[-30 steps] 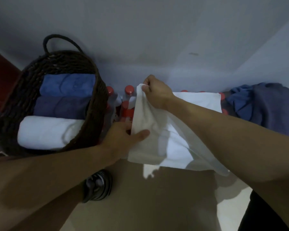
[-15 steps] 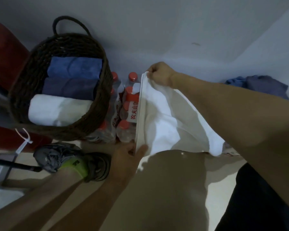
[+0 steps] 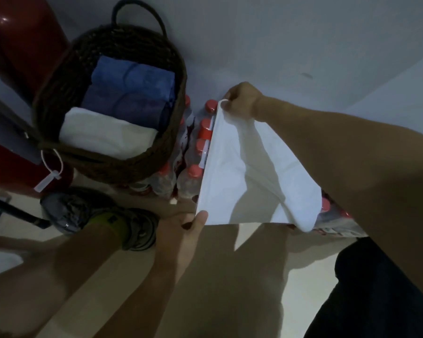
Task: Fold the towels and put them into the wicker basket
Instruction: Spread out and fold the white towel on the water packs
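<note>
Head view, one frame. The white towel [image 3: 244, 172] hung stretched between two grips. The right hand [image 3: 242, 101] pinched its upper corner, fingers curled round the cloth; the left hand [image 3: 188, 225] pinched the lower corner between thumb and fingers. The edge between the two grips ran taut. Away from that edge, to the right of both grips, the cloth sagged in loose folds under the right forearm, free corner hanging low.

The wicker basket [image 3: 171, 152] stood to the left of both grips, well apart from the towel. It held three rolled towels side by side: the blue towel [image 3: 134, 76] farthest, the purple towel [image 3: 127, 111] in the middle, the rolled white towel [image 3: 108, 137] nearest.

Risks, as judged:
- The sagging free corner hung just beside the water bottles [image 3: 193, 174]; a fold made now could trap it unevenly or drag it across the caps.
- Both grips held only corners by a pinch; a sharp shake could pull one corner loose and drop the cloth to the floor.
- The basket looked nearly full; a bulky fold might not seat beside the three rolls.
- A shoe [image 3: 83, 211] lay below the lower grip; a dropped towel could land on it.

Writing: the bottles carried red labels, text unreadable here. A white tag [image 3: 47, 185] hung left of the basket, with no legible print.
</note>
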### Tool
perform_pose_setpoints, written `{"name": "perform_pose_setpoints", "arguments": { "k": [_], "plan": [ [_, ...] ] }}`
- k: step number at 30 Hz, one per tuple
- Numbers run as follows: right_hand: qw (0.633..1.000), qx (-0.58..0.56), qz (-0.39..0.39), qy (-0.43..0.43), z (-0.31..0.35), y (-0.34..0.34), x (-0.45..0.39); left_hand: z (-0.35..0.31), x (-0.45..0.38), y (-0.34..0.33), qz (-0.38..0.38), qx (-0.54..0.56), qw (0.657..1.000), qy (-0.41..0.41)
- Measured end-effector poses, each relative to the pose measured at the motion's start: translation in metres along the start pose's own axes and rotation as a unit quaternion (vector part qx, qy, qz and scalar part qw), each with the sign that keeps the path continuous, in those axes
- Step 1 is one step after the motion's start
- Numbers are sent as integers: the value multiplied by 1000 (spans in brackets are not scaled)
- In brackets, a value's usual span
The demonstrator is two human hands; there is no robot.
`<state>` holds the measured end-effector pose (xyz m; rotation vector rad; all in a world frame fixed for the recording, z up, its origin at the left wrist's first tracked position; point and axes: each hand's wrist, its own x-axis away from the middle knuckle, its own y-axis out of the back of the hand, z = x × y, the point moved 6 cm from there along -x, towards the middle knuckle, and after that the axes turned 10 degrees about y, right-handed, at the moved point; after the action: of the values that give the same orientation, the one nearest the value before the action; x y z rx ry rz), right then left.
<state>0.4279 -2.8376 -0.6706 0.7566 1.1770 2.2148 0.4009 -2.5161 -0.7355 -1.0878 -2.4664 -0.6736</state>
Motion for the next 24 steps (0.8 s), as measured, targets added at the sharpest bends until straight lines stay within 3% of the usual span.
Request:
{"name": "perform_pose_setpoints", "arguments": {
  "k": [5, 8, 12, 15, 21, 24],
  "plan": [
    [989, -113, -80, -48, -7, -14, 3, 8, -7, 13, -68, 108, 991, 44],
    [981, -152, -113, -50, -9, -21, 6, 11, -8, 13, -64, 207, 973, 81],
    [974, -126, -178, -57, -13, -32, 15, 20, -14, 6, 12, 65, 989, 133],
    [975, -99, -193, -51, -15, -35, 17, 23, -18, 7, 66, 86, 982, 152],
    [979, -52, -196, -2, -5, -12, 23, 16, -28, 19, 54, -43, 992, 109],
    [981, -32, -186, 53, -4, 12, 43, -9, -36, 20, 54, -195, 978, 52]
  ]
}}
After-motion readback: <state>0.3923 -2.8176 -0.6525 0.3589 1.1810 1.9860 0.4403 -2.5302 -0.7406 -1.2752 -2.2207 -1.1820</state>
